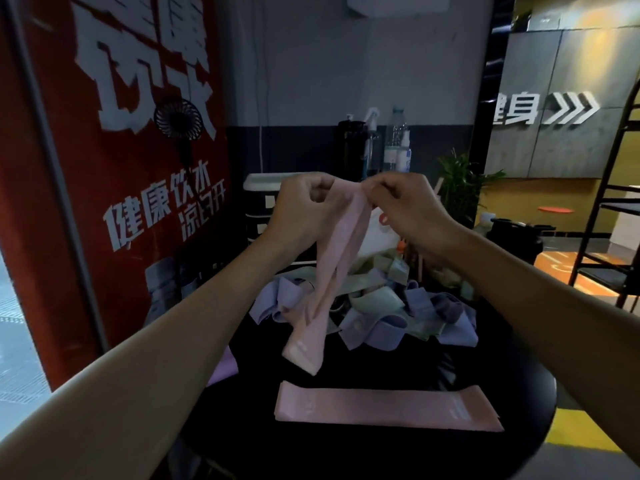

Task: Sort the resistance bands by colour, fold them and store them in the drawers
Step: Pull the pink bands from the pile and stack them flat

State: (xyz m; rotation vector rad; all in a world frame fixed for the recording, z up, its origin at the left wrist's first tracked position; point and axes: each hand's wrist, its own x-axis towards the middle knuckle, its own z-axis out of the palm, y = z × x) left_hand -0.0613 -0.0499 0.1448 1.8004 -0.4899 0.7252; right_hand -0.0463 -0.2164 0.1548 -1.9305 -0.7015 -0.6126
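Note:
A pink resistance band hangs twisted in the air above a round black table. My left hand and my right hand both pinch its top end, close together. Another pink band lies flat near the table's front edge. Behind it sits a loose pile of purple bands and pale green bands. A small drawer unit with a white top stands at the back, partly hidden by my left hand.
Bottles and a spray bottle stand behind the drawer unit, with a green plant to the right. A red banner with a small black fan fills the left. A black metal rack stands at the far right.

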